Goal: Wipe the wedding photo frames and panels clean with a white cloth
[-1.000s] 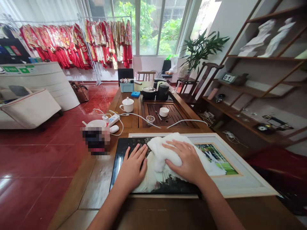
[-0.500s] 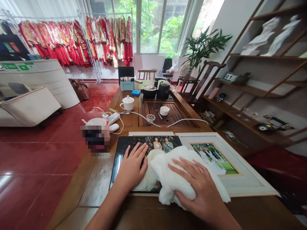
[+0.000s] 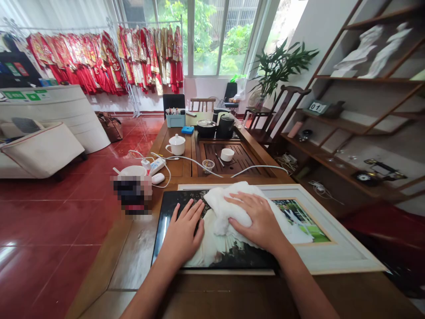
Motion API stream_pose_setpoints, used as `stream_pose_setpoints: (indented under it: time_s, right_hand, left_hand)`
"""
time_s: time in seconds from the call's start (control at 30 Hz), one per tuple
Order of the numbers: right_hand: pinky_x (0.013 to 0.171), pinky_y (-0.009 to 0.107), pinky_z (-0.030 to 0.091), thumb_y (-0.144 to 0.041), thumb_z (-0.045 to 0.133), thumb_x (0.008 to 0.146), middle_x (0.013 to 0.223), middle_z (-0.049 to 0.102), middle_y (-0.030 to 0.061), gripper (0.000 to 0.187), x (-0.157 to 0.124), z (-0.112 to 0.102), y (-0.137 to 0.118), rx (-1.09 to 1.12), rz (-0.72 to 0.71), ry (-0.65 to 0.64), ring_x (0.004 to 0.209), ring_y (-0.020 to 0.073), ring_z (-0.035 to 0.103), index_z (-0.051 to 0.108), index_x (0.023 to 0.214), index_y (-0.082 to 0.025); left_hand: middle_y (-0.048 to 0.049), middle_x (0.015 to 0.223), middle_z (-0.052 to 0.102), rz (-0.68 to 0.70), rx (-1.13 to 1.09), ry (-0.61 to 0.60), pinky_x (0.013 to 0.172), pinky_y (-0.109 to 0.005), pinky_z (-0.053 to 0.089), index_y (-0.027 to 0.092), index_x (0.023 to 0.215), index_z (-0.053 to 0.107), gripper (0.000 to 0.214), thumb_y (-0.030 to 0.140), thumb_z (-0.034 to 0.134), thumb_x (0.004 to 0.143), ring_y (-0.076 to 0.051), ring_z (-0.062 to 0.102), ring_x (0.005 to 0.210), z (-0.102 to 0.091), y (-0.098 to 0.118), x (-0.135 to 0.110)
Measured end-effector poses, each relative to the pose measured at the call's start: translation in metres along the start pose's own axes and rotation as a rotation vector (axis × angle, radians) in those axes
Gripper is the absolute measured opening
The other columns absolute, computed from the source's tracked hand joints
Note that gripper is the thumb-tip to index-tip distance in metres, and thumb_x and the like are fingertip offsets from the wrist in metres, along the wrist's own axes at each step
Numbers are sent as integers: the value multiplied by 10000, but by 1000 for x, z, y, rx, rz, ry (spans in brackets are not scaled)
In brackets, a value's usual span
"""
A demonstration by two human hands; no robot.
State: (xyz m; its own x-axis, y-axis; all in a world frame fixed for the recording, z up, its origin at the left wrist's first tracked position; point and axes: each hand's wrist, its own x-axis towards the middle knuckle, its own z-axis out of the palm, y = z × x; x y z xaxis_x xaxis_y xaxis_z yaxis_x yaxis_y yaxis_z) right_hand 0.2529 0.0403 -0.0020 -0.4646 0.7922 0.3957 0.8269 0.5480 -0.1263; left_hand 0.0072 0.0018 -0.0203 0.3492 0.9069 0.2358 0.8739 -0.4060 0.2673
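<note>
A dark glossy photo print (image 3: 169, 230) lies flat on the wooden table (image 3: 139, 257) in front of me. My left hand (image 3: 183, 232) rests flat on its left part, fingers spread and open. My right hand (image 3: 257, 219) presses a white cloth (image 3: 226, 204) down on the upper middle of the print, fingers laid over the cloth. To the right, partly under the cloth, lies a white-framed photo (image 3: 335, 246).
Further up the table stand a white lidded cup (image 3: 176, 145), a power strip with white cables (image 3: 156, 166), a tea tray with a small white cup (image 3: 227, 154) and black kettles (image 3: 226, 125). Wooden shelves (image 3: 358, 128) line the right side; red tile floor lies left.
My right hand pulled the cloth down to the print's near edge half a second ago, then pushed it back up to the top. My left hand stayed put.
</note>
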Motion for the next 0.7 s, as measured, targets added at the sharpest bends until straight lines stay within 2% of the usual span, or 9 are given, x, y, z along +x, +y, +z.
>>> stream_pose_setpoints:
  time_s: [0.17,0.3,0.4,0.53,0.7]
  right_hand:
    - [1043,519,306,-457,588,837,1387,553,-1,540,-28,-6,-9,-16,-38,-8,1277,290,488,495,1360,-364]
    - [1051,504,284,-455,612,813,1407,532,7,594,-58,-14,-21,-53,-80,-5,1279,300,486,476,1382,-351]
    - [1045,503,281,-444,623,798,1398,540,11,616,-70,-16,-26,-64,-95,-6,1261,306,500,472,1387,-343]
    - [1038,497,294,-436,622,804,1383,554,4,582,-61,-15,-21,-51,-75,-16,1262,299,498,491,1364,-348]
    - [1021,504,321,-442,592,832,1351,582,9,518,-23,-7,-8,-21,-25,-4,1235,286,516,519,1337,-352]
  left_hand:
    - [3,1522,401,-5,-8,22,1169,-541,256,254,1451,407,474,248,401,977,-228,324,1428,-1,0,0]
    - [-1,1513,417,-5,-12,28,1170,-543,257,250,1447,414,473,249,408,974,-230,332,1424,-1,0,0]
    - [12,1521,401,-3,-14,9,1171,-552,247,250,1452,403,471,254,394,981,-227,319,1431,-1,-1,0]
    - [28,1535,369,4,-13,-15,1173,-568,228,245,1466,377,476,256,374,989,-225,293,1441,0,-1,0]
    - [24,1540,359,2,-13,-19,1171,-574,226,245,1466,380,475,252,367,991,-231,289,1443,0,0,1]
